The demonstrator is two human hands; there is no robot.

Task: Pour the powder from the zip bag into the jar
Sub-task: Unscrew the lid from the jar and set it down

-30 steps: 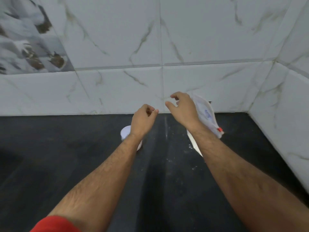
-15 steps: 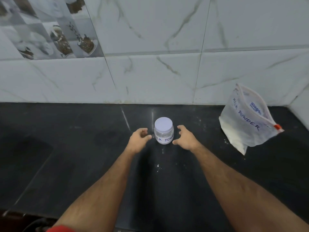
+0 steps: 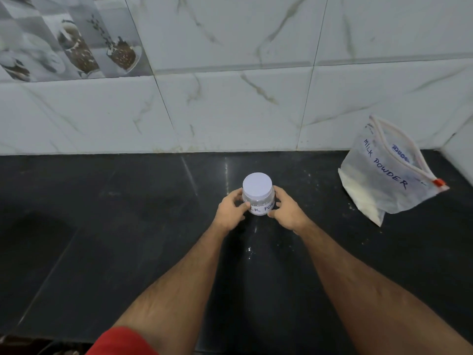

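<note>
Standing by the black counter [image 3: 102,226] here. Left to right: the left hand [image 3: 231,210] has its fingers wrapped against one side of the little jar [image 3: 258,201], and the right hand [image 3: 286,213] is pressed on the other side, so both hands are clamped on it. The white lid [image 3: 257,186] is on, so nothing gets poured until that comes off.

Way off to the right, the zip bag [image 3: 389,175] marked MILK POWDER leans in the corner against the wall, zip apparently partly open.

My worry: that bag is floppy and the jar mouth looks narrow, so a fast tip could dump powder all over the counter.
</note>
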